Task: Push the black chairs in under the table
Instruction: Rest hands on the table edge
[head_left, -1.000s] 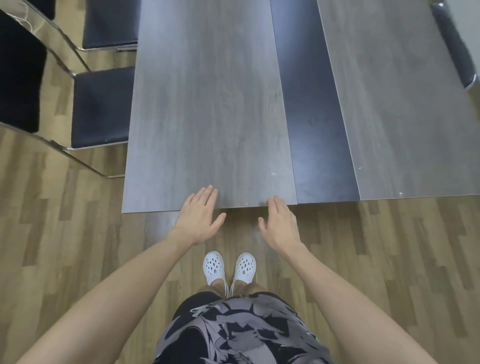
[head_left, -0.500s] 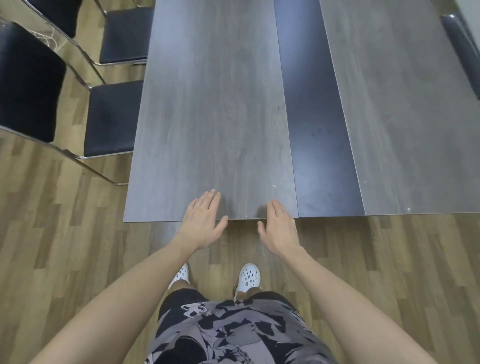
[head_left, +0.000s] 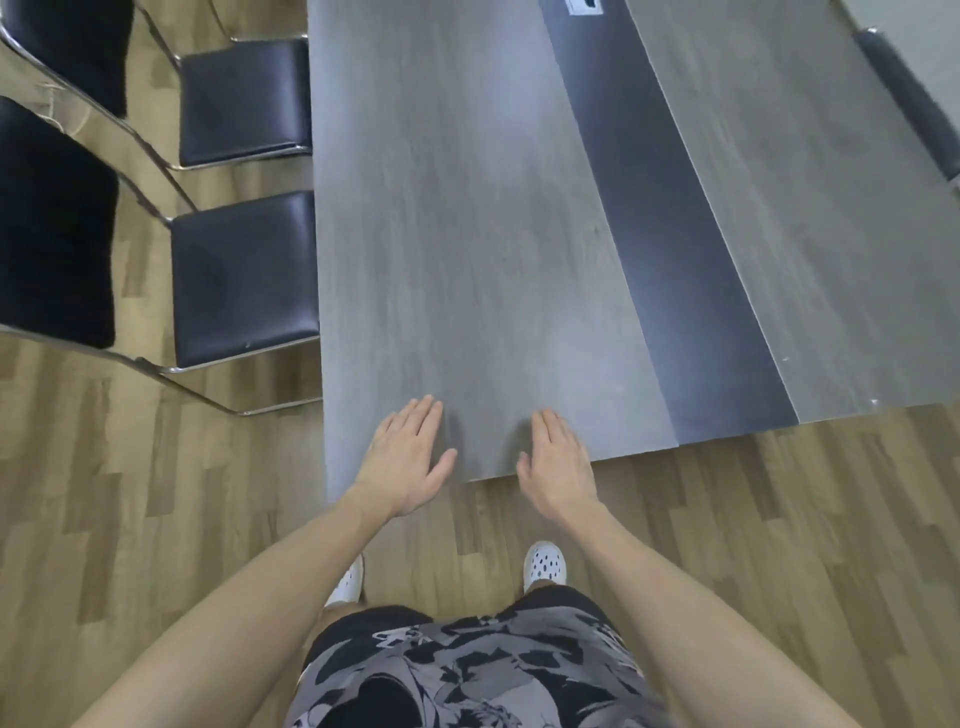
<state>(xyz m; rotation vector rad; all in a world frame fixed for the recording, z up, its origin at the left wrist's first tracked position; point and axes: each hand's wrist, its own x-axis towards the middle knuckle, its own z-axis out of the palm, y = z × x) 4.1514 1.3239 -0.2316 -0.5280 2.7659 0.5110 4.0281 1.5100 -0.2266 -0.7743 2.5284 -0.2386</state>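
Left of both hands (head_left: 483, 457) — black chairs (head_left: 244, 275), untouched.

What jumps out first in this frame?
Two open hands, the left hand and the right hand, sit at the near edge of a long grey table, holding nothing. Left of the table, two black chairs, the near chair and the far chair, stand with their seats mostly out.

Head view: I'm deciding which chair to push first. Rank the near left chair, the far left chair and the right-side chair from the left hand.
From the left hand:
1. Near left chair, at the table's left edge.
2. Far left chair, behind it.
3. Right-side chair, across the table.
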